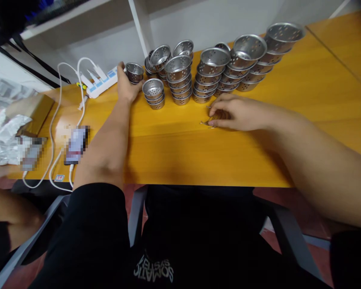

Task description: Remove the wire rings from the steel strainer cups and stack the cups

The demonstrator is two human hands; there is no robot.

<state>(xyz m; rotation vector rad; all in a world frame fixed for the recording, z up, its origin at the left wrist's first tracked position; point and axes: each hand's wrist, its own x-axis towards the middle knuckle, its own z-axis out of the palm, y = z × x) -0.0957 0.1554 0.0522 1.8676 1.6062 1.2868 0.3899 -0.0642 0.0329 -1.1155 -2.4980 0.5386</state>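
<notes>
My left hand reaches to the far side of the yellow table and grips a small perforated metal cup. Right beside it stands a short stack of the same cups. My right hand rests palm down on the table in front of the stacks, its fingertips pinched on a small pile of thin wire pieces. Behind it, several tall leaning stacks of perforated cups line the back of the table.
A white power strip with white cables lies at the back left. A phone on a cable lies near the front left edge, next to crumpled plastic wrapping. Another person's arm shows at the lower left.
</notes>
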